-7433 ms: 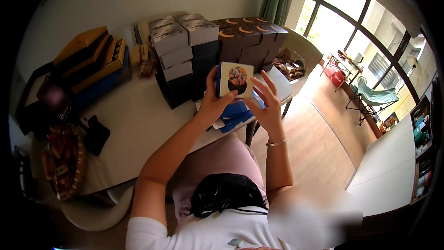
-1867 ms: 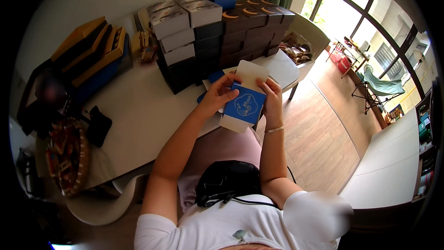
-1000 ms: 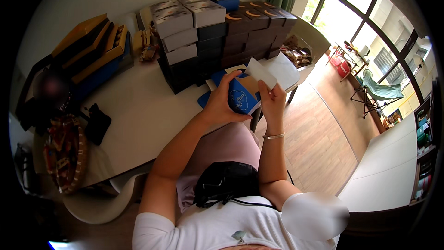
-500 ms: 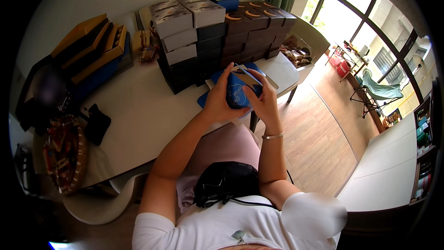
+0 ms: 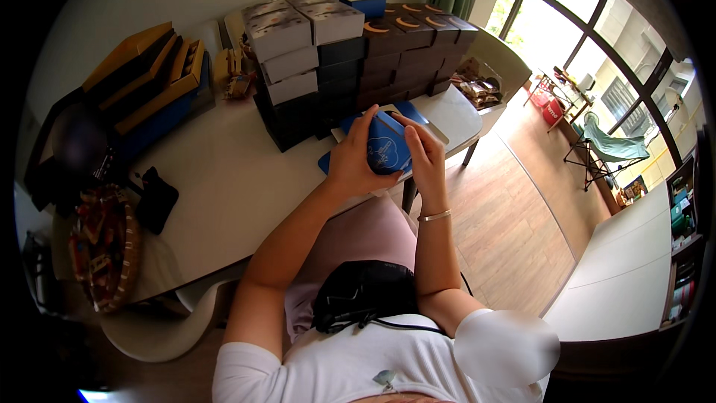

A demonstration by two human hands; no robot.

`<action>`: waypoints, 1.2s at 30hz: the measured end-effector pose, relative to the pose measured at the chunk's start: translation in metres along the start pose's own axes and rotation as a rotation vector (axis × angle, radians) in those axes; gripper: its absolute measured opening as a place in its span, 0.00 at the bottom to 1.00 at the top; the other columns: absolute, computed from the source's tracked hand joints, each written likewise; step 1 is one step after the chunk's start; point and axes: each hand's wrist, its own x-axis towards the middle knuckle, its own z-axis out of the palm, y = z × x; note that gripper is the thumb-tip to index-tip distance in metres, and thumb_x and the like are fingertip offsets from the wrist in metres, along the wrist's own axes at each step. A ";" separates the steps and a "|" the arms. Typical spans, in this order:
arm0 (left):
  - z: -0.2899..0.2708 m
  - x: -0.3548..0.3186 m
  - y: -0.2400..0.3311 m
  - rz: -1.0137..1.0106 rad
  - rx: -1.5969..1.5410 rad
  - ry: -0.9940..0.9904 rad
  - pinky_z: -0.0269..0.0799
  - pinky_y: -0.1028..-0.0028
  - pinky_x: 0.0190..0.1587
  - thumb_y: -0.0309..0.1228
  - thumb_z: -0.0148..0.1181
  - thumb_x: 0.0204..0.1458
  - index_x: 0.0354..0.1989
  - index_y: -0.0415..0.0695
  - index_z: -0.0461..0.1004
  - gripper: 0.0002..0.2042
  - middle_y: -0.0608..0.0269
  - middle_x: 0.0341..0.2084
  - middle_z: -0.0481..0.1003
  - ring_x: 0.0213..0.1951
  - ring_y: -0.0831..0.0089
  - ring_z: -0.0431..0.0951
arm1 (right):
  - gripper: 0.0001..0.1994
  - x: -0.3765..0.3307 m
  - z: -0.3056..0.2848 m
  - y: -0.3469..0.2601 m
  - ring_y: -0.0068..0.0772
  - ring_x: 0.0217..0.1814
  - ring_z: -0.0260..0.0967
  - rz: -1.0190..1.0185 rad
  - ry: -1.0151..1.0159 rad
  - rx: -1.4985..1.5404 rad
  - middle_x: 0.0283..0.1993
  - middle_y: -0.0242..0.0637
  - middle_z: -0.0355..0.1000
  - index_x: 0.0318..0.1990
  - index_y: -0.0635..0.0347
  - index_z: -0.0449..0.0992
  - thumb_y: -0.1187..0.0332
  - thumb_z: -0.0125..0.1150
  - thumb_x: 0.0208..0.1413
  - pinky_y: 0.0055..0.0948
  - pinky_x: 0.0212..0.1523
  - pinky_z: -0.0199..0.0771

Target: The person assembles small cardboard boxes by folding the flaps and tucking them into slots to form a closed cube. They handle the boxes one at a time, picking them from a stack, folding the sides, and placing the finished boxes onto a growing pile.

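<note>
A small blue cardboard box with a pale round emblem on its face (image 5: 385, 151) is being held up just above the near edge of the white table (image 5: 224, 179), in front of the person's chest. The left hand (image 5: 350, 158) is gripping the box from its left side, thumb and fingers curling around the edge, while the right hand (image 5: 426, 155) is clasping the right side, its fingers lying over the top corner. Both hands are closing on the same box. A thin bracelet (image 5: 434, 216) is sitting on the right wrist.

Directly under the box, a flat blue sheet or folded carton (image 5: 328, 164) is lying on the table, and a pale flat board (image 5: 440, 116) is resting just beyond the hands. Behind these, a wall of stacked dark boxes (image 5: 350, 67) is standing, with grey-and-white printed boxes (image 5: 287, 26) on top at the left and dark brown boxes with orange crescent marks (image 5: 418, 26) at the right. One more blue box (image 5: 358, 1) is sitting on the very top of the stack.

Farther left, yellow and blue long cartons (image 5: 149, 82) are leaning together near the wall. A small black pouch (image 5: 156, 198) is lying on the table's left part, and a round woven basket of wrapped items (image 5: 104, 246) is sitting at the far left edge. A black bag (image 5: 362, 295) is resting in the person's lap.
</note>
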 end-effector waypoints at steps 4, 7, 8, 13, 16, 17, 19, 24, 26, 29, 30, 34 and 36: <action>0.001 0.000 0.001 -0.010 0.055 -0.013 0.79 0.62 0.44 0.43 0.77 0.28 0.70 0.43 0.50 0.56 0.47 0.51 0.70 0.45 0.51 0.79 | 0.12 0.000 0.001 0.005 0.19 0.42 0.73 0.019 0.061 -0.027 0.45 0.37 0.79 0.49 0.66 0.80 0.68 0.57 0.65 0.17 0.41 0.73; 0.001 -0.001 0.003 0.023 0.066 0.009 0.79 0.63 0.42 0.43 0.77 0.29 0.70 0.43 0.50 0.56 0.48 0.51 0.70 0.44 0.51 0.80 | 0.11 0.000 0.003 0.005 0.18 0.41 0.73 0.030 0.113 0.022 0.44 0.36 0.80 0.48 0.66 0.81 0.70 0.59 0.64 0.16 0.41 0.73; 0.001 -0.001 0.003 0.028 0.075 0.009 0.79 0.63 0.42 0.44 0.77 0.29 0.70 0.43 0.50 0.56 0.48 0.51 0.70 0.44 0.51 0.80 | 0.10 0.001 0.004 0.006 0.18 0.42 0.73 0.024 0.129 0.022 0.45 0.36 0.80 0.47 0.65 0.82 0.71 0.59 0.63 0.16 0.41 0.73; 0.003 -0.001 0.002 0.041 0.118 0.000 0.80 0.63 0.41 0.45 0.77 0.28 0.70 0.42 0.49 0.58 0.48 0.50 0.70 0.43 0.52 0.80 | 0.09 0.000 0.005 0.012 0.22 0.43 0.76 -0.015 0.154 -0.138 0.46 0.37 0.80 0.47 0.64 0.82 0.73 0.59 0.62 0.19 0.43 0.75; 0.004 -0.003 0.000 0.046 0.119 0.015 0.80 0.63 0.40 0.44 0.77 0.28 0.71 0.41 0.47 0.59 0.48 0.51 0.70 0.43 0.52 0.80 | 0.10 -0.001 0.009 0.005 0.28 0.45 0.77 -0.098 0.114 -0.222 0.47 0.40 0.80 0.47 0.65 0.81 0.74 0.59 0.61 0.23 0.45 0.76; 0.004 -0.003 0.000 0.046 0.117 0.016 0.80 0.63 0.40 0.44 0.77 0.28 0.71 0.40 0.47 0.59 0.47 0.51 0.70 0.43 0.52 0.80 | 0.10 -0.002 0.012 -0.001 0.30 0.46 0.77 -0.120 0.099 -0.228 0.47 0.42 0.80 0.47 0.65 0.81 0.74 0.59 0.61 0.24 0.46 0.76; 0.003 -0.003 0.000 0.046 0.112 0.016 0.80 0.63 0.39 0.43 0.76 0.27 0.71 0.40 0.46 0.60 0.47 0.51 0.70 0.43 0.52 0.80 | 0.11 -0.002 0.012 -0.004 0.35 0.49 0.77 -0.168 0.058 -0.279 0.49 0.44 0.79 0.48 0.65 0.80 0.74 0.59 0.60 0.28 0.49 0.76; 0.002 -0.002 0.002 0.035 0.012 0.023 0.79 0.62 0.42 0.40 0.76 0.27 0.71 0.44 0.48 0.57 0.47 0.53 0.68 0.48 0.50 0.78 | 0.17 -0.001 0.004 -0.005 0.46 0.58 0.73 -0.347 -0.123 -0.557 0.55 0.48 0.75 0.55 0.63 0.75 0.73 0.61 0.57 0.35 0.55 0.73; 0.001 -0.002 0.000 0.080 0.021 0.034 0.79 0.62 0.42 0.39 0.76 0.27 0.70 0.47 0.51 0.56 0.49 0.53 0.68 0.47 0.50 0.78 | 0.20 -0.002 0.006 -0.013 0.47 0.60 0.72 -0.312 -0.105 -0.511 0.56 0.49 0.74 0.56 0.62 0.74 0.74 0.62 0.55 0.36 0.56 0.72; 0.000 -0.001 -0.002 0.125 0.049 0.026 0.79 0.61 0.41 0.39 0.75 0.27 0.68 0.51 0.54 0.52 0.51 0.53 0.67 0.46 0.51 0.78 | 0.22 -0.005 0.011 -0.017 0.48 0.60 0.71 -0.272 -0.036 -0.350 0.56 0.48 0.73 0.57 0.61 0.72 0.76 0.64 0.52 0.37 0.58 0.72; 0.000 -0.001 0.000 0.117 0.017 0.031 0.79 0.61 0.42 0.39 0.75 0.27 0.67 0.52 0.55 0.51 0.52 0.53 0.67 0.46 0.51 0.78 | 0.23 -0.006 0.011 -0.017 0.48 0.60 0.71 -0.259 -0.005 -0.282 0.56 0.48 0.73 0.57 0.61 0.72 0.77 0.65 0.51 0.38 0.59 0.71; 0.002 0.000 0.001 0.100 -0.068 0.069 0.78 0.62 0.43 0.37 0.75 0.28 0.64 0.51 0.58 0.47 0.52 0.53 0.66 0.47 0.51 0.77 | 0.20 -0.003 0.007 -0.009 0.47 0.61 0.71 -0.345 -0.018 -0.397 0.55 0.46 0.75 0.51 0.62 0.76 0.77 0.68 0.48 0.38 0.60 0.71; 0.002 0.000 0.004 0.061 -0.097 0.065 0.76 0.62 0.47 0.36 0.76 0.27 0.61 0.50 0.60 0.45 0.53 0.53 0.67 0.50 0.52 0.75 | 0.18 -0.001 0.006 -0.005 0.47 0.62 0.70 -0.415 -0.020 -0.446 0.55 0.45 0.75 0.48 0.62 0.78 0.76 0.69 0.47 0.37 0.59 0.72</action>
